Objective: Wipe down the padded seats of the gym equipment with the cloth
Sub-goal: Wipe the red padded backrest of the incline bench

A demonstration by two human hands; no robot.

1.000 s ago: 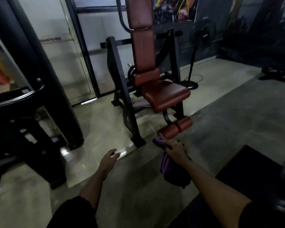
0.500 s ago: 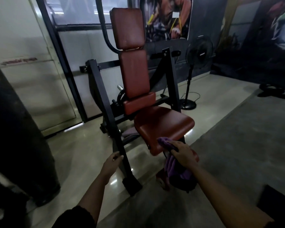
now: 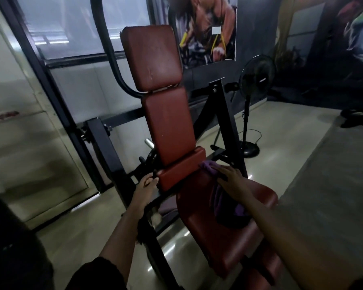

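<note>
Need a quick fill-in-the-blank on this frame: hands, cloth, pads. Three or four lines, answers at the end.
1. The right hand presses a ____ cloth onto the seat.
2. The left hand touches the end of the ____ back pad.
3. Above the seat, the backrest is made of ____ stacked pads.
4. The standing fan behind the machine is ____ in colour.
Missing words: purple; lowest; three; black.

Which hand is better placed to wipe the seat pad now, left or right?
Right. The right hand presses the purple cloth on the rear of the seat pad; the left hand is at the edge of the small back pad, without cloth.
</note>
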